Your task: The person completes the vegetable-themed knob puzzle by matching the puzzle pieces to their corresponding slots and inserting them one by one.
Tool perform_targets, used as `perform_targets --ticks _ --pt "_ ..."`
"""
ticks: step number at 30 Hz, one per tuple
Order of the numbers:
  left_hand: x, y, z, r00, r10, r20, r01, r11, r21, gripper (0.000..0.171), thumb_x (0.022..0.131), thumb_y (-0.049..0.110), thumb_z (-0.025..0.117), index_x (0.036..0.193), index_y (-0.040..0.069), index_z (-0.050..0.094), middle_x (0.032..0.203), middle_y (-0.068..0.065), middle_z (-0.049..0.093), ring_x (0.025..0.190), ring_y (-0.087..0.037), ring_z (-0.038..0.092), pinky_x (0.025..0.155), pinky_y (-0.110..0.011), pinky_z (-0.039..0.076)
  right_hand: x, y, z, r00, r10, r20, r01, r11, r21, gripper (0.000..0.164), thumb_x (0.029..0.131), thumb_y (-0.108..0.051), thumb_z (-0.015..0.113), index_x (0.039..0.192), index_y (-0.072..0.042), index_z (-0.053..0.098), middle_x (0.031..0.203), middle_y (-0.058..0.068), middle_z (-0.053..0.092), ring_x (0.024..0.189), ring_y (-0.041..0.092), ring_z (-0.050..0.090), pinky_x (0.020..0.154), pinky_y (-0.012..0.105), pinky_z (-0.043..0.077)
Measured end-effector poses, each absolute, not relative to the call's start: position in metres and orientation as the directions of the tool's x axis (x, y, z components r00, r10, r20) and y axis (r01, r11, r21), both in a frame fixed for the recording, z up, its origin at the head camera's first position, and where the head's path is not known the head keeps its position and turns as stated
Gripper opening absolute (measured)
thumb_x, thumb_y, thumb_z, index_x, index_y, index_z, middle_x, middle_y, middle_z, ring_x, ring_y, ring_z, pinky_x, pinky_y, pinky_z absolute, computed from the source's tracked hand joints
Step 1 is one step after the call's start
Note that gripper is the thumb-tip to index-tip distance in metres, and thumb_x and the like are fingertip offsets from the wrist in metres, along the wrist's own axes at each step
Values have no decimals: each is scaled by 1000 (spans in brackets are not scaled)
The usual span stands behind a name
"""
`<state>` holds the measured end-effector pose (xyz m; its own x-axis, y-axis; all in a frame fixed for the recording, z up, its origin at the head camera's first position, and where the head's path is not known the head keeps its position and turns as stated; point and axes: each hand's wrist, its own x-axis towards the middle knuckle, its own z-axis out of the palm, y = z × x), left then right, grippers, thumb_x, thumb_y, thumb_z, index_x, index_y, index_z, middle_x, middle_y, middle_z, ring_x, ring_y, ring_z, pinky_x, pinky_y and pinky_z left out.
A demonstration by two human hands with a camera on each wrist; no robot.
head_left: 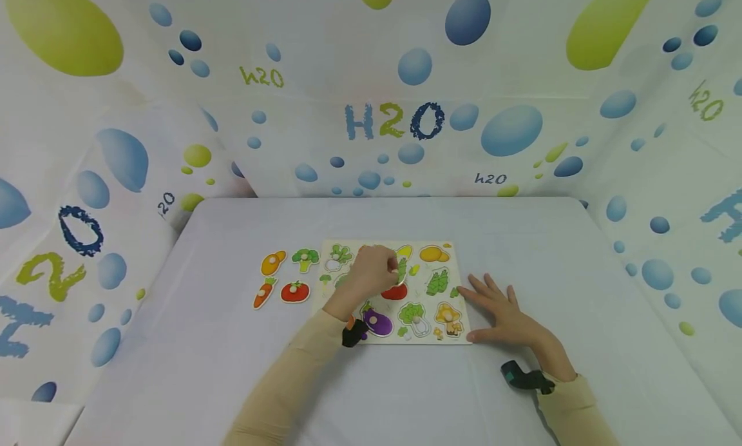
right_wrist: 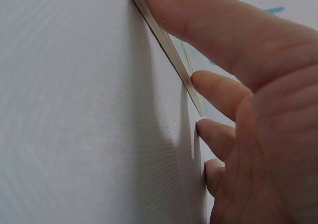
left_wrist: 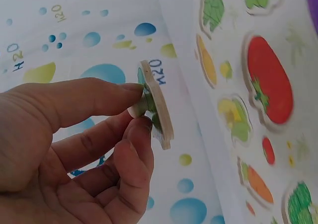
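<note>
My left hand point(head_left: 373, 271) is above the middle of a wooden vegetable puzzle board point(head_left: 359, 244). Thumb and fingers pinch the knob of a puzzle piece point(left_wrist: 161, 114), seen edge-on in the left wrist view, with green on its printed face; its full picture is hidden. Beneath the hand shows a red tomato picture point(head_left: 395, 292) on the board. At the board's right edge my right hand point(head_left: 510, 320) rests with fingers spread, its thumb and a fingertip touching the edge. The right wrist view shows that thumb point(right_wrist: 208, 23) against the board's thin side.
Left of the board lie a broccoli piece point(head_left: 305, 259), a carrot piece point(head_left: 265, 293), a tomato piece point(head_left: 295, 292) and an orange-yellow piece point(head_left: 272, 263). On the board are an eggplant point(head_left: 379, 322), a cabbage point(head_left: 413, 314) and mushrooms point(head_left: 448, 315). A white cloth point(head_left: 174, 343) covers the table.
</note>
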<state>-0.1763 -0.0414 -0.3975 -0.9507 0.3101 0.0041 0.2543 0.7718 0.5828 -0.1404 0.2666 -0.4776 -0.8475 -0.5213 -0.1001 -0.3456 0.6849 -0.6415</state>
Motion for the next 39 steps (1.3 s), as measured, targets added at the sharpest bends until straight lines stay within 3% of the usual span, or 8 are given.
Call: perform_targets --ticks 3,15,27,39 --pt "-181 -29 -397 -945 326 7 270 770 579 7 82 1 64 79 6 68 80 -6 64 64 -15 49 56 -26 41 -141 267 -479 -848 -520 -100 -349 691 -634 89 75 -47 78 150 -19 39 161 21 17 148 47 -5 108 71 -15" --pt "-196 12 -402 -934 356 -36 268 762 589 9 85 3 64 79 7 68 81 -6 65 63 -14 49 55 -24 40 -142 268 -480 -845 -526 -95 -360 692 -626 89 74 -46 79 150 -18 40 161 22 17 147 49 -4 106 73 -14" --pt "-204 28 -418 -932 361 -43 268 763 588 16 82 2 64 68 9 63 69 0 55 58 -13 44 51 -22 35 -143 264 -479 -842 -529 -102 -361 695 -622 89 75 -46 79 150 -18 40 161 20 17 148 48 -4 106 73 -14" --pt "-214 45 -432 -926 367 -88 267 801 535 11 83 7 67 73 11 62 78 0 57 67 -13 50 58 -21 38 -143 268 -479 -845 -527 -95 -361 693 -624 89 75 -46 79 150 -19 40 161 21 17 148 49 -3 106 73 -14"
